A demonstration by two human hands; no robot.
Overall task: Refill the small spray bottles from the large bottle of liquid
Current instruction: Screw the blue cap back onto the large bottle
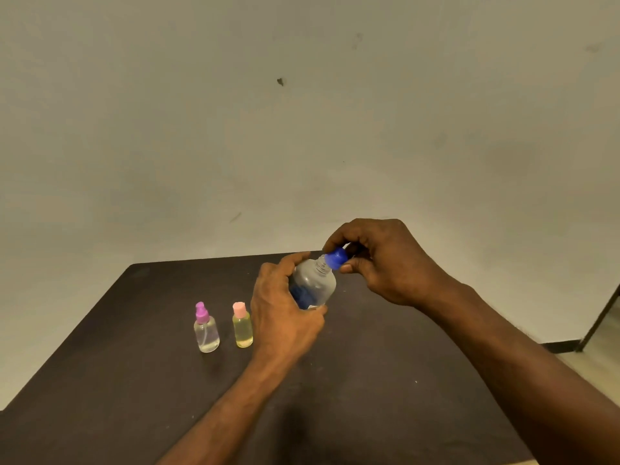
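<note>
blue cap (336,258) on clear big bottle (315,283); purple sprayer (201,313), pink cap (239,309), yellowish liquid (244,333); dark brown tabletop (117,380).

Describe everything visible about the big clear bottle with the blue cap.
The large clear plastic bottle is tilted, neck toward the right, above the dark table. Its threaded neck shows below the blue screw cap, which the right hand pinches. The left hand grips its body. Something blue shows through the plastic; its liquid level is unclear.

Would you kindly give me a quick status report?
Left hand grips large bottle, right hand pinches its blue cap. Two small bottles upright, still capped. Nothing in the way.
</note>
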